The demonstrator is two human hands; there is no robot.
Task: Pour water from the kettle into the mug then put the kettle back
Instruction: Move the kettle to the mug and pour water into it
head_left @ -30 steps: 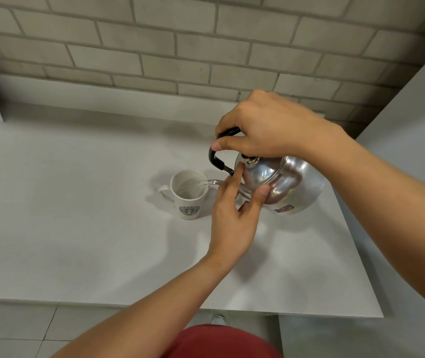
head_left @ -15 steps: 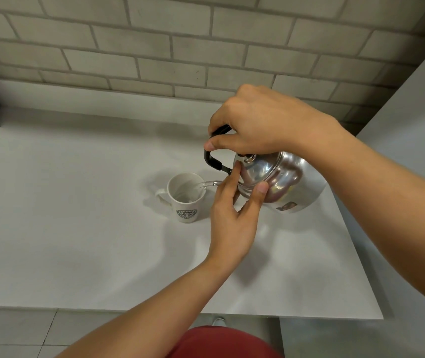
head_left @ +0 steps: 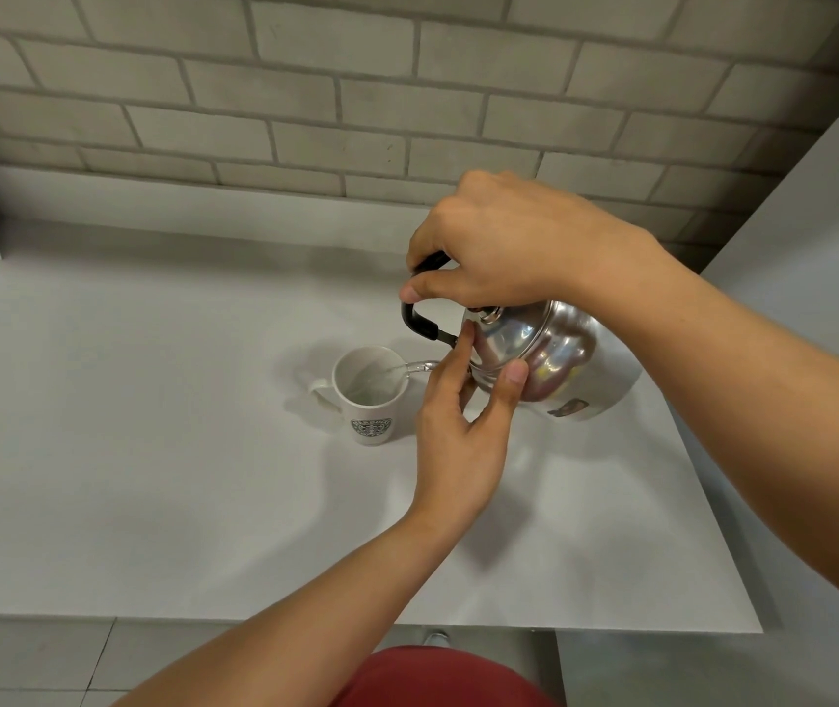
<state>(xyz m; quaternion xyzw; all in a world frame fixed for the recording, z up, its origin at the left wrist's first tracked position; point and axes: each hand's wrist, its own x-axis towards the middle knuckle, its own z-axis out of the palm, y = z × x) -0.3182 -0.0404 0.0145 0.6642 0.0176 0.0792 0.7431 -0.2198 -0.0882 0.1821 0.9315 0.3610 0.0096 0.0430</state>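
A shiny steel kettle is tilted to the left above the counter, its spout over a white mug with a green logo. A thin stream of water runs from the spout into the mug. My right hand grips the kettle's black handle from above. My left hand presses its fingertips and thumb against the kettle's lid and shoulder, just right of the mug. The mug stands upright with its handle to the left.
The white counter ends at a front edge near me and a right edge by a grey wall. A brick wall runs along the back. Red clothing and floor tiles show below the front edge.
The kettle and both hands hold almost the same pose over the mug; the kettle has tipped slightly further. Water keeps flowing into the mug.
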